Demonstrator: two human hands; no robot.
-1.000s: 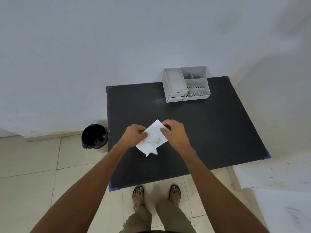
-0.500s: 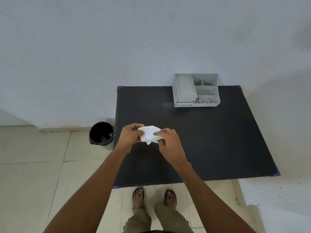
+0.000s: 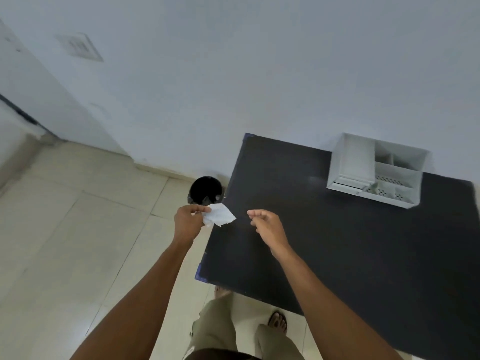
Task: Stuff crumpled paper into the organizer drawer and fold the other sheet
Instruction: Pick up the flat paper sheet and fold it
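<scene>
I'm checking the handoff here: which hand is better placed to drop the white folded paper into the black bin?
Left. The left hand already pinches the white folded paper just beside the round black bin on the floor; the right hand is empty above the black table.

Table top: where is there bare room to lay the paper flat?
Nearly the whole black table is bare: the wide stretch from the near edge up to the grey organizer, and the far-left part beside it. Only the far-right corner is crowded, by the organizer. The left hand holds the paper over the left edge; the right hand is empty.
</scene>
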